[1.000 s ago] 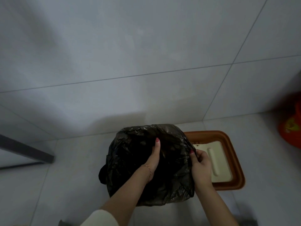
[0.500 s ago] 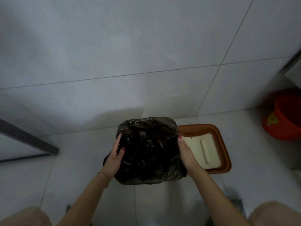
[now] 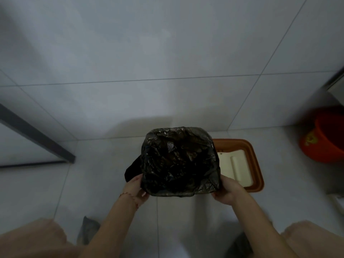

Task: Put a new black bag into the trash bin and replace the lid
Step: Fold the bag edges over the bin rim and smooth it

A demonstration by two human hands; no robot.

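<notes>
A crinkled black bag (image 3: pixel 178 161) covers the mouth and sides of the trash bin on the tiled floor, so the bin itself is hidden under it. My left hand (image 3: pixel 135 189) holds the bag's near-left lower edge, fingers curled on the plastic. At the near-right corner, my right hand (image 3: pixel 226 190) grips the bag's edge. The lid (image 3: pixel 256 164), brown-rimmed with a cream flap, lies flat on the floor right of the bin.
An orange bucket (image 3: pixel 323 138) stands at the right by the wall. A dark metal frame (image 3: pixel 37 138) runs along the floor at the left. My knees show at both bottom corners. White tiled wall is behind the bin.
My left hand came out of the bag's inside to its outer left side. Both hands then slid down toward the bag's near corners. The camera pulled back.
</notes>
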